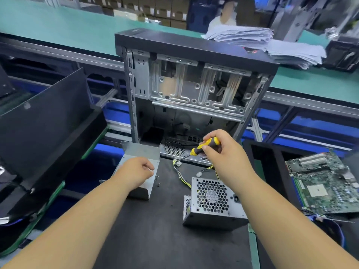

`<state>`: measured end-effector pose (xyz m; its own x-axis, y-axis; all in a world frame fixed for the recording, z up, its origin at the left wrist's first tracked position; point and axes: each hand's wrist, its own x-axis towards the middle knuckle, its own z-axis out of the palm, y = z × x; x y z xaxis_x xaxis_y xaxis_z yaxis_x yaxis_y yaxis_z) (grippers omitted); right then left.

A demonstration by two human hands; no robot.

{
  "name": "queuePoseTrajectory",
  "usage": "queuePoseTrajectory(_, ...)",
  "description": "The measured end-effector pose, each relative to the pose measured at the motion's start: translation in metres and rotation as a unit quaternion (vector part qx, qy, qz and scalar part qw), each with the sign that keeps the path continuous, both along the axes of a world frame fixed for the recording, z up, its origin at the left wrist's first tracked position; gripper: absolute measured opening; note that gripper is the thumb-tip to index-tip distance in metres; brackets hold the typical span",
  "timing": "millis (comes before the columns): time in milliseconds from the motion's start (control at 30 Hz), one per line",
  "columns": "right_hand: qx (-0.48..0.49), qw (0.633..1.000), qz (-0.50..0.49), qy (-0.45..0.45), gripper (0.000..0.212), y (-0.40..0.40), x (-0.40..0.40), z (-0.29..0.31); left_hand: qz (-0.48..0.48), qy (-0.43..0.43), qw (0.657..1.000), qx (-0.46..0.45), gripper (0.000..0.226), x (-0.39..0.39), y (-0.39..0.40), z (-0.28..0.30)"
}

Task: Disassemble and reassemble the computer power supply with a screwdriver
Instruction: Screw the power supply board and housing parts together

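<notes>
Yellow-and-black screwdriver [204, 147] sits in my right hand [223, 152], fingers wrapped round it — my left hand [138, 172] is curled over the metal cover [140, 152]. The power supply [211, 202] rests on the black desk [155, 230] just below my right wrist.

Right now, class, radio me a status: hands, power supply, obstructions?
Right hand grips screwdriver. Left hand curled over metal cover. Power supply on mat, uncovered. Loose screws nearby.
</notes>
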<state>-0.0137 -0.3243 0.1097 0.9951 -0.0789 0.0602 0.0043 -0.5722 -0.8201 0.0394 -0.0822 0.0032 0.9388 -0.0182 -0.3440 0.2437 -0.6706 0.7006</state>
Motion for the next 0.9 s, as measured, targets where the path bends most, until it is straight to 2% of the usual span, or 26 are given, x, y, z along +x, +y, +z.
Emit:
queuePoseTrajectory(267, 0.013, 0.998, -0.063, 0.026, 0.019, -0.001, 0.004, -0.009, -0.145, 0.01, 0.974, 0.173, 0.015, 0.05, -0.013, -0.03)
queuePoseTrajectory(533, -0.003, 0.997, -0.065, 0.037, 0.017, 0.011, 0.007, -0.01, -0.199, 0.004, 0.954, 0.226, 0.018, 0.062, -0.017, -0.051)
queuePoseTrajectory(667, -0.016, 0.997, -0.065, 0.036, 0.017, 0.014, 0.005, -0.006, -0.213, 0.002, 0.946, 0.245, 0.01, 0.06, -0.018, -0.052)
queuePoseTrajectory(900, -0.025, 0.997, -0.066, 0.037, 0.016, 0.016, -0.001, -0.002, -0.218, -0.018, 0.94, 0.262, 0.019, 0.056, -0.025, -0.053)
